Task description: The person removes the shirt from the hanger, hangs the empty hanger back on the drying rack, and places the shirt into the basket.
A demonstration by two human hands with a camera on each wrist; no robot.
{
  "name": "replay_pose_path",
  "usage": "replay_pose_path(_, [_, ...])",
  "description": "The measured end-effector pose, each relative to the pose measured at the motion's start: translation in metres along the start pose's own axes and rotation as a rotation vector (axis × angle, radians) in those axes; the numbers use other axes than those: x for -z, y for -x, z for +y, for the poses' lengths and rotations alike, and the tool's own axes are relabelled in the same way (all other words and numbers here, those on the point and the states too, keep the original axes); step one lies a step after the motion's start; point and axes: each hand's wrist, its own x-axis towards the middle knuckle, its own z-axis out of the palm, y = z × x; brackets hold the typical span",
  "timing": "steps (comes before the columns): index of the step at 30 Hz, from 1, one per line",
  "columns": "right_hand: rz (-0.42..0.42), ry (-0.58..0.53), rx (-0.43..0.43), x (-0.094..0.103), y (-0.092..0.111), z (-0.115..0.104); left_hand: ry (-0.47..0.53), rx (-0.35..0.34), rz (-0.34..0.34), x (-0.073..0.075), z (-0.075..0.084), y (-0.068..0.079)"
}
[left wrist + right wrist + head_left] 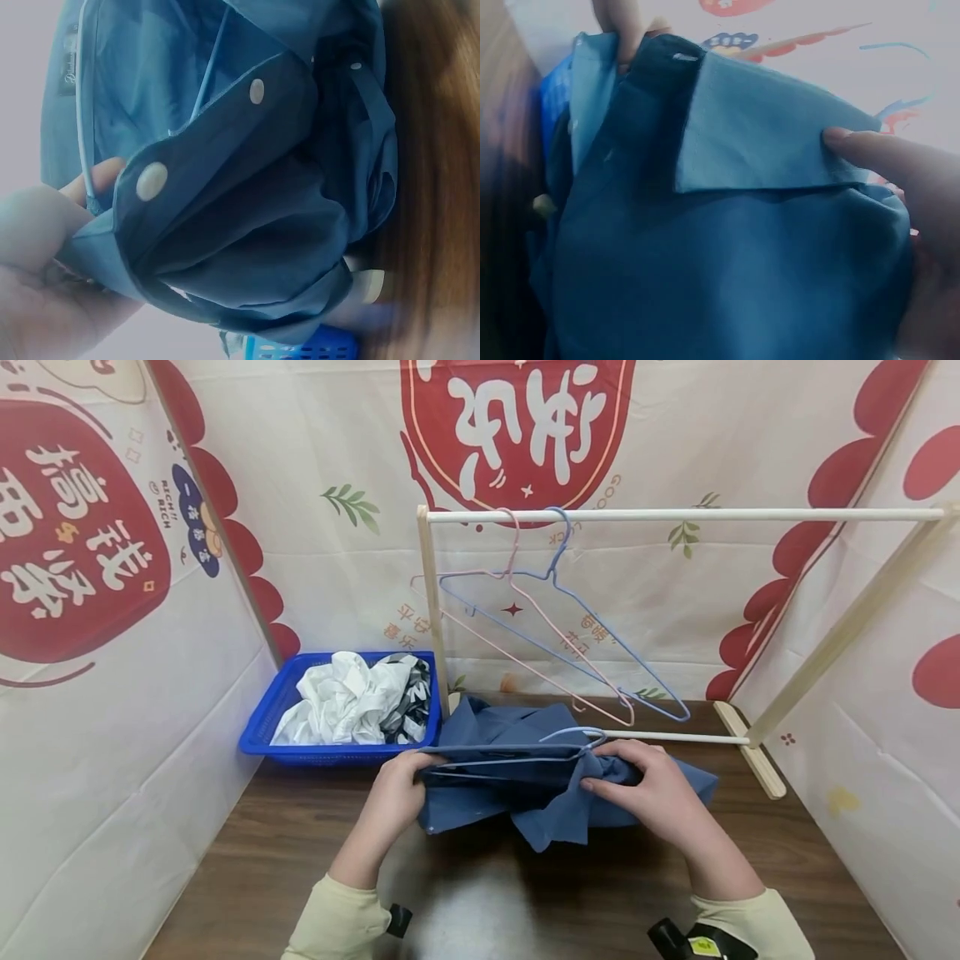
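Note:
A blue button-up shirt [480, 802] is bunched over the table in front of me. Inside it lies a light blue hanger [570, 732], whose hook sticks up by the collar; its thin arm [84, 112] shows against the lining in the left wrist view. My left hand [401, 785] pinches the shirt's edge, fingers behind the cloth near the hanger's end. Pale buttons [152, 181] run along that edge. My right hand [652, 785] grips the shirt at the collar [772, 127], thumb on top; its other fingers are mostly hidden in the right wrist view.
At the left a blue basket [255, 732] holds crumpled white and black-patterned cloth [348, 697]. Behind the shirt stands a rack with a white rail [675, 515], wooden posts [847, 627] and two hangers, pink [515, 547] and blue [558, 547]. Printed cloth walls enclose the table [247, 877].

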Motion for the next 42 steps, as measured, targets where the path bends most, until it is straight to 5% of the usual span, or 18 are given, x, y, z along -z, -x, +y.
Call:
replay_pose_path(9, [0.069,0.011,0.006,0.007,0.002,0.011,0.053,-0.032,-0.161,0.006,0.002,-0.008])
replay_pose_path(23, [0.168,-0.073,-0.016,0.014,0.009,0.033,0.040,-0.378,-0.408,0.019,-0.004,-0.031])
replay_pose_path(30, [0.195,-0.178,-0.068,0.020,0.011,0.040,-0.005,-0.465,-0.408,0.023,0.007,-0.041])
replay_pose_path(42, [0.282,-0.207,-0.165,0.020,0.010,0.042,0.007,-0.346,-0.280,0.013,-0.008,-0.042])
